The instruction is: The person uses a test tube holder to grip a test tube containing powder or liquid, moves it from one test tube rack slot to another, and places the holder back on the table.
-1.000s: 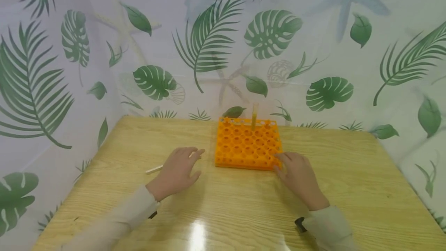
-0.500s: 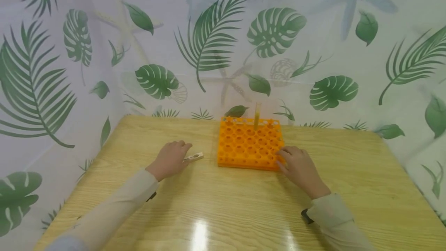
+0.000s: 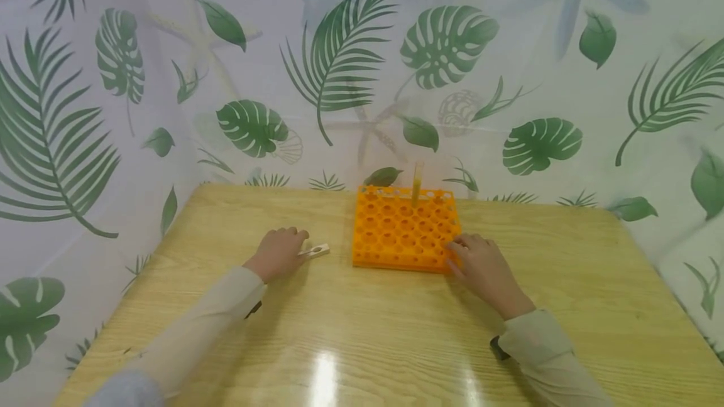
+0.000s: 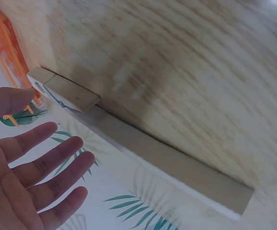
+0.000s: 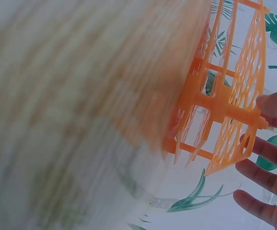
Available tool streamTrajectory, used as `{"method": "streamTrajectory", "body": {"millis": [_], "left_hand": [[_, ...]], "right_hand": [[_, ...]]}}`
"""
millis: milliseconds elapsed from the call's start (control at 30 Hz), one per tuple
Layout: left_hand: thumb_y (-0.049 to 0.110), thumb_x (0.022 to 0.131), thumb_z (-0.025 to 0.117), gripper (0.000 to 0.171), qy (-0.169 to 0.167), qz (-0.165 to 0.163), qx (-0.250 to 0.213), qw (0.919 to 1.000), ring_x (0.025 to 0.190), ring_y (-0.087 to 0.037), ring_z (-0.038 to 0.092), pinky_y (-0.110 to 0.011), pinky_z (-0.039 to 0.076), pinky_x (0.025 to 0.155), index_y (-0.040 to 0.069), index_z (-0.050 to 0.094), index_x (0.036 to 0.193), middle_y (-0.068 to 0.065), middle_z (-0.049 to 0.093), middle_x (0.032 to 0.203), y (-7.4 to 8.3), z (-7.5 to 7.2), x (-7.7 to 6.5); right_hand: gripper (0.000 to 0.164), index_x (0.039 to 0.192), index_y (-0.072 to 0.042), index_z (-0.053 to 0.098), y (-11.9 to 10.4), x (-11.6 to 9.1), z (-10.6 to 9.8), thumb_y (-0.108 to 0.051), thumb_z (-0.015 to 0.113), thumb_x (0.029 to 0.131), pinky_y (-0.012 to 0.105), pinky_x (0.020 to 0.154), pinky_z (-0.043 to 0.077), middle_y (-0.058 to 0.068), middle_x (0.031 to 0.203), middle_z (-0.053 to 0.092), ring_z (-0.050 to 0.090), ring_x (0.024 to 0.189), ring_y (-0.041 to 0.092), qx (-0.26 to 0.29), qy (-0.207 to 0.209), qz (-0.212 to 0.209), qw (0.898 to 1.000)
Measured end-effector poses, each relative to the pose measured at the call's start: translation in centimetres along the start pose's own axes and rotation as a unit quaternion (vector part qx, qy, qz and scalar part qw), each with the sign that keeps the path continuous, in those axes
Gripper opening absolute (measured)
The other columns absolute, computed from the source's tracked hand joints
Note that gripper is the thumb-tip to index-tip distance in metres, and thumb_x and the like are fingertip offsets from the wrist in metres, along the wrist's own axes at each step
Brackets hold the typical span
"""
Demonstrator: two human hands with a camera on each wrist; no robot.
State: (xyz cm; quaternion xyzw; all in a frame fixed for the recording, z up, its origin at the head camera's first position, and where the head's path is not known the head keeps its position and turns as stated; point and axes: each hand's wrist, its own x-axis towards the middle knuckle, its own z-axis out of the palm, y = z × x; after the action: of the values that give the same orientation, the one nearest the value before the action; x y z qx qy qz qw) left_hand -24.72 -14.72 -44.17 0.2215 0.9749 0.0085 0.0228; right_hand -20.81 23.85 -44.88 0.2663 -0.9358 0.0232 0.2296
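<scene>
On the table at left lies a wooden test tube clamp (image 3: 319,250), a long flat handle (image 4: 162,153) with a clothespin-like end in the left wrist view. The left hand (image 3: 276,252) hovers over it with loosely bent, spread fingers, covering its handle in the head view. An orange test tube rack (image 3: 384,261) with rows of round holes stands at centre. One test tube (image 3: 417,182) with yellowish content rises upright from its back row. At the rack's front right corner, the right hand (image 3: 485,269) touches the edge with thumb and forefinger, its other fingers (image 5: 256,206) extended.
The wood-grained table (image 3: 362,331) ends at a white curtain (image 3: 254,49) with a leaf print behind and on both sides. The rack stands close to the table's back edge.
The left hand has drawn back slightly to the left, exposing the clamp's front end. The right hand stays at the rack's corner, and rack and tube keep their place.
</scene>
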Motion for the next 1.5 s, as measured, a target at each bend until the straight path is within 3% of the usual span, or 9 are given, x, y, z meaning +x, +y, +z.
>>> {"method": "streamTrajectory", "body": {"millis": [200,567,833,1033,1200,1333,1500], "left_hand": [[0.032,0.092,0.059,0.041,-0.019,-0.012,-0.007,0.9997,0.091,-0.033,0.062,-0.047,0.049,0.081,0.003,0.055,0.122,-0.016,0.063,0.106,0.3,-0.2,0.1],[0.03,0.09,0.063,0.037,-0.005,-0.008,0.001,1.0,0.083,-0.031,0.063,-0.044,0.05,0.074,0.004,0.059,0.116,-0.014,0.065,0.099,0.1,1.1,0.8],[0.023,0.09,0.063,0.032,-0.008,-0.01,-0.002,0.9999,0.083,-0.032,0.063,-0.045,0.05,0.073,0.004,0.058,0.114,-0.015,0.065,0.097,0.5,1.0,0.5],[0.017,0.09,0.061,0.027,-0.018,-0.014,-0.007,0.9997,0.082,-0.031,0.062,-0.044,0.05,0.073,0.004,0.058,0.113,-0.014,0.064,0.096,0.6,1.1,0.7],[0.018,0.09,0.06,0.017,-0.015,-0.007,0.005,0.9998,0.074,-0.027,0.06,-0.041,0.048,0.067,0.005,0.06,0.102,-0.011,0.063,0.086,0.6,1.2,0.9],[0.019,0.089,0.061,0.012,-0.008,0.002,0.013,0.9999,0.07,-0.025,0.058,-0.04,0.047,0.064,0.007,0.059,0.093,-0.009,0.061,0.081,0.5,1.4,1.1],[0.019,0.089,0.063,0.014,-0.009,0.009,0.019,0.9997,0.071,-0.025,0.059,-0.038,0.047,0.064,0.007,0.06,0.095,-0.009,0.061,0.083,0.6,1.3,1.3]], "right_hand": [[0.035,0.107,-0.013,0.065,0.1,-0.1,0.4,-0.025,0.077,0.076,0.046,0.068,0.049,0.012,0.098,0.061,0.058,0.087,0.031,-0.018,0.003,-0.026,0.999],[0.035,0.106,-0.01,0.066,-0.2,-0.3,0.3,-0.023,0.078,0.075,0.041,0.063,0.048,0.012,0.094,0.06,0.056,0.082,0.03,-0.011,0.009,-0.035,0.999],[0.04,0.107,-0.008,0.063,-0.5,-0.4,0.5,-0.022,0.079,0.074,0.041,0.062,0.047,0.013,0.094,0.057,0.054,0.083,0.03,-0.01,0.007,-0.04,0.999],[0.045,0.112,-0.007,0.06,-0.8,-0.5,0.4,-0.025,0.079,0.076,0.042,0.065,0.047,0.014,0.099,0.055,0.052,0.091,0.032,-0.013,-0.027,-0.025,0.999],[0.046,0.116,-0.008,0.058,-0.9,-0.6,0.2,-0.026,0.077,0.078,0.047,0.07,0.047,0.014,0.104,0.054,0.051,0.096,0.033,-0.009,-0.052,-0.007,0.999],[0.046,0.117,-0.009,0.057,-0.8,-0.7,0.1,-0.025,0.076,0.078,0.048,0.071,0.047,0.014,0.105,0.053,0.051,0.098,0.033,-0.006,-0.055,-0.002,0.998],[0.047,0.117,-0.009,0.056,-0.6,-0.6,0.3,-0.025,0.076,0.078,0.047,0.07,0.046,0.013,0.105,0.052,0.05,0.098,0.033,-0.002,-0.052,-0.001,0.999]]}}
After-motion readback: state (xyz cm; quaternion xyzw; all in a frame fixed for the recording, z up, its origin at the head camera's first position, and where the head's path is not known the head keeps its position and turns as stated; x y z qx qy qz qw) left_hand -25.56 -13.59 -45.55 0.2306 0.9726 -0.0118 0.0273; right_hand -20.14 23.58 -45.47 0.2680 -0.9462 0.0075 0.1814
